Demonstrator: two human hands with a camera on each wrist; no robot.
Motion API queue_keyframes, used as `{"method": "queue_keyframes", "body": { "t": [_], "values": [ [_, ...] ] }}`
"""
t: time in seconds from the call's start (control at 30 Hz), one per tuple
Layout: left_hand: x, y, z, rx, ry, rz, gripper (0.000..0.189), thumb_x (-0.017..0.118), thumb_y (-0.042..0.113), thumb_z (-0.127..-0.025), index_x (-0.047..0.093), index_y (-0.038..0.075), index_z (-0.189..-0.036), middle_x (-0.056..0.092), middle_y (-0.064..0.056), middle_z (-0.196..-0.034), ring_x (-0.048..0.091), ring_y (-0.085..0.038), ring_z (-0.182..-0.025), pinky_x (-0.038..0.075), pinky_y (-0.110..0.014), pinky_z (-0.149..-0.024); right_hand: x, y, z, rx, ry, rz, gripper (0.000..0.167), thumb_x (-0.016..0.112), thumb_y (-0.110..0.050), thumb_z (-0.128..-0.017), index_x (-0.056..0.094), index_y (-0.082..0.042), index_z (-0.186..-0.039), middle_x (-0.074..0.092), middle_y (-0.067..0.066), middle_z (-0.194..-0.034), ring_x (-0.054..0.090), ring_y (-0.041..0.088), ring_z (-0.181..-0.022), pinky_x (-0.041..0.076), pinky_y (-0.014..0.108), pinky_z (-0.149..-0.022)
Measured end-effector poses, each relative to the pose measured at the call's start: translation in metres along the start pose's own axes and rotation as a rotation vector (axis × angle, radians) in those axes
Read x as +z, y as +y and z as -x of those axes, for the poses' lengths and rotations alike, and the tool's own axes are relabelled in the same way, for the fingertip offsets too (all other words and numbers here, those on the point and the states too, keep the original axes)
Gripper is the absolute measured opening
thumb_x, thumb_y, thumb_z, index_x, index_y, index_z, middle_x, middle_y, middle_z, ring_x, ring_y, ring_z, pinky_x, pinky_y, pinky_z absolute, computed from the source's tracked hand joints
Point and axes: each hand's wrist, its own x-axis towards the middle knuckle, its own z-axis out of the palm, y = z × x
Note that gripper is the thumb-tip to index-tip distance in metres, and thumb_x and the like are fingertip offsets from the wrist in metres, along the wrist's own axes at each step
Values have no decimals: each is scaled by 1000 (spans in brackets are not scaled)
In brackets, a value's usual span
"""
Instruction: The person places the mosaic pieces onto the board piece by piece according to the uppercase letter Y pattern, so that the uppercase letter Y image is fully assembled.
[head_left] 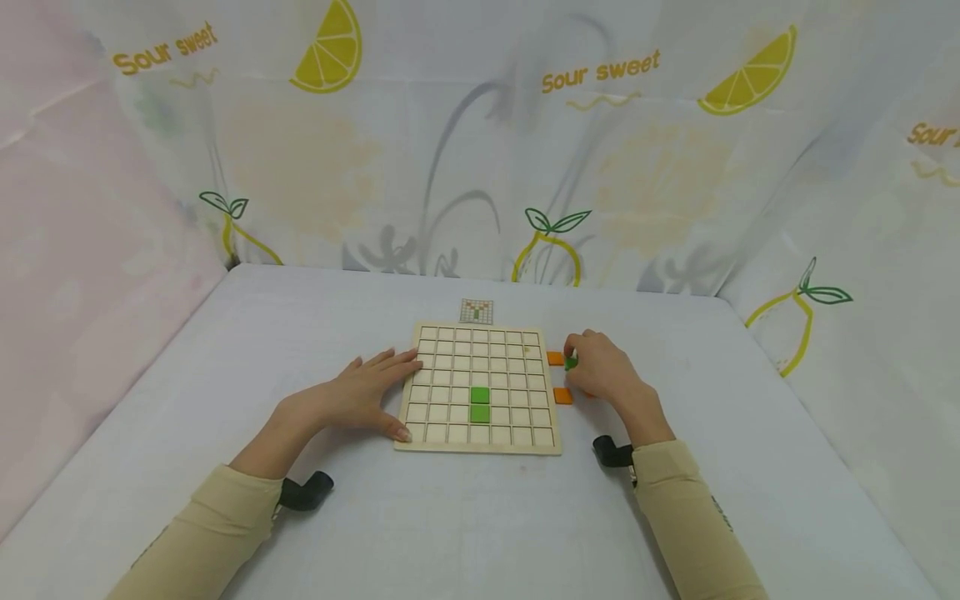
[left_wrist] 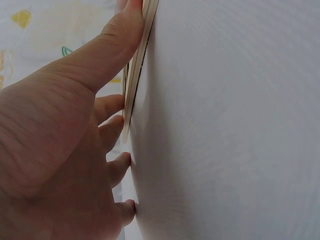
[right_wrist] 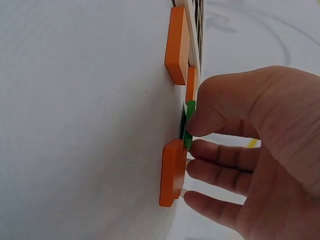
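Observation:
A square wooden grid board [head_left: 480, 448] lies on the white table. Two green square tiles [head_left: 480, 404] sit in its cells, one directly above the other, a little below the middle. My left hand [head_left: 358, 396] rests with fingers spread along the board's left edge, the thumb at the lower left corner. Right of the board, my right hand [head_left: 606, 371] pinches a green tile [right_wrist: 190, 117] by its edge, tilted in the right wrist view. Around that hand lie orange tiles: one [head_left: 555, 358] against the board's side, another [head_left: 562, 396] nearer, and more [right_wrist: 172, 175] partly hidden under the fingers.
A small pattern card [head_left: 477, 312] with a coloured grid lies just beyond the board's far edge. Behind the table hangs a fabric backdrop [head_left: 420, 150] printed with lemons and words. Each wrist carries a black camera mount [head_left: 306, 492].

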Motion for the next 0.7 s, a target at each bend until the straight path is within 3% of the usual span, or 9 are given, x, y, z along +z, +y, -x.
{"method": "queue_keyframes", "body": {
  "t": [0.7],
  "values": [
    [0, 0, 0, 3, 5, -5, 112, 80, 62, -70, 29, 13, -157, 19, -9, -167, 12, -41, -154, 9, -73, -116, 0, -1, -1, -32, 24, -30, 30, 56, -9, -80, 63, -8, -110, 58, 9, -100, 54, 23, -80, 45, 31, -64]
  ]
}}
